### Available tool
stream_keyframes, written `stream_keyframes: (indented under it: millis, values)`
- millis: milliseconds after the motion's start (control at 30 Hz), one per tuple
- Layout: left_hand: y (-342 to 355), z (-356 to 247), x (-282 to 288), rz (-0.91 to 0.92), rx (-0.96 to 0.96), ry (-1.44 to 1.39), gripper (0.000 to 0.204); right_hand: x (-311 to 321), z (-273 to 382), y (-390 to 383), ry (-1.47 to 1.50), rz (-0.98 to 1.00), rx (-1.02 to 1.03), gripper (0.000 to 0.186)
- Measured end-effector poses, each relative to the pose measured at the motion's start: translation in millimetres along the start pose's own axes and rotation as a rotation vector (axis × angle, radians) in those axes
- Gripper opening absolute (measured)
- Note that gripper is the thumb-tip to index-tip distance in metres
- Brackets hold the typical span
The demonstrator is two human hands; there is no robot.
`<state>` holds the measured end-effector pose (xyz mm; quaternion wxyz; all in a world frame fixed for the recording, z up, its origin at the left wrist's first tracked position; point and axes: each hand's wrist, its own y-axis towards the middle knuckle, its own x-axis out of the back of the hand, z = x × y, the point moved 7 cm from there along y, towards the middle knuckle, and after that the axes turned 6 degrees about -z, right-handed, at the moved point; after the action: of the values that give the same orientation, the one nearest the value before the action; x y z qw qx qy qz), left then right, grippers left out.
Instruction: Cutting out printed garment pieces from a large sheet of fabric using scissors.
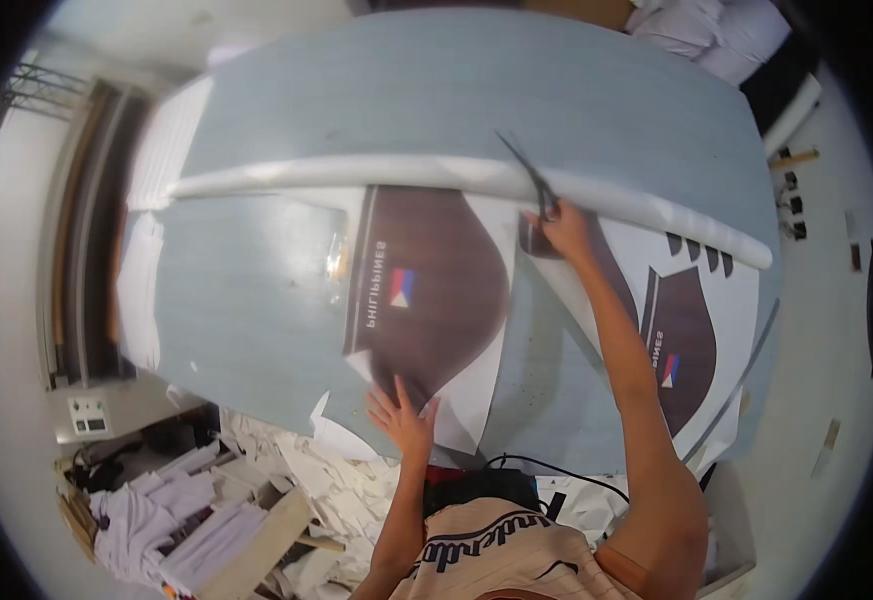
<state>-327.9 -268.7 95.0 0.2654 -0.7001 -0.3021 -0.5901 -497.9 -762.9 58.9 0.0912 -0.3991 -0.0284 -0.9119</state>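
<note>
My right hand [563, 234] is closed around the handles of dark scissors [540, 186], over the long white paper roll [407, 174] that crosses the table. The blades point away from me and to the left. Just beneath that hand, the dark corner of a printed sheet [607, 245] curls over. My left hand [407, 428] rests flat, fingers spread, at the near tip of a large brown printed panel [447, 285] on white paper. This panel carries lettering and a small red, white and blue flag. Its near left corner is folded up.
A smaller brown panel [682, 330] lies right of my right forearm on the blue-grey table [457, 80]. Paper scraps [337, 480] pile up below the near edge, beside white bundles [147, 525]. A black cable [557, 466] runs along that edge. Dark rolls [87, 220] stand at left.
</note>
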Motion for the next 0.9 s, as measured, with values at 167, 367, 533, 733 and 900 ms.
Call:
stream_keyframes:
  millis: [167, 367, 533, 733, 900]
  values:
    - [-6.7, 10.9, -27.1, 0.100, 0.194, 0.079, 0.124, -5.8, 11.2, 69.7, -0.020, -0.129, 0.182, 0.071]
    - [-16.8, 24.4, -42.3, 0.168, 0.375, 0.043, 0.130, 32.2, 53.4, 143.2, 0.108, -0.142, 0.189, 0.064]
    - [-28.0, 13.9, -42.4, -0.126, 0.338, -0.113, 0.108, 11.9, -43.9, 83.3, 0.312, 0.393, -0.030, 0.051]
    - [-45.3, 48.6, -68.8, -0.198, 0.732, -0.665, 0.060, 25.1, -83.8, -40.8, 0.412, 0.557, -0.160, 0.047]
    - [-49.1, 60.9, -80.6, 0.038, 0.910, -1.089, 0.040, 47.7, -87.9, -83.3, 0.471, 0.836, -0.447, 0.049]
